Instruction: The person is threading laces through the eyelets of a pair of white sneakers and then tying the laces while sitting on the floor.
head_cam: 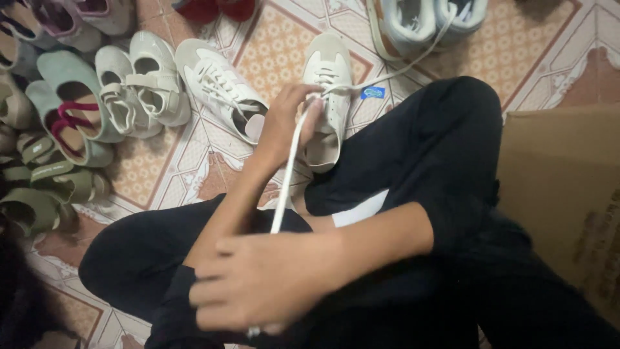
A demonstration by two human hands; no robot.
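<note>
A white sneaker (329, 71) lies on the patterned tile floor in front of my crossed legs in black trousers. My left hand (287, 123) reaches forward and grips the sneaker at its lacing. A white lace (289, 168) runs taut from there down to my right hand (265, 284), which is closed around its end just above my lap, with a ring on one finger. The lace's other end (400, 68) trails off to the upper right across the floor.
The matching white sneaker (219, 90) lies just left of it. Further left are white strap shoes (139, 84), green shoes with pink straps (71, 103) and olive sandals (39, 187). Pale blue sneakers (426, 19) sit at the top, a cardboard box (568, 194) on the right.
</note>
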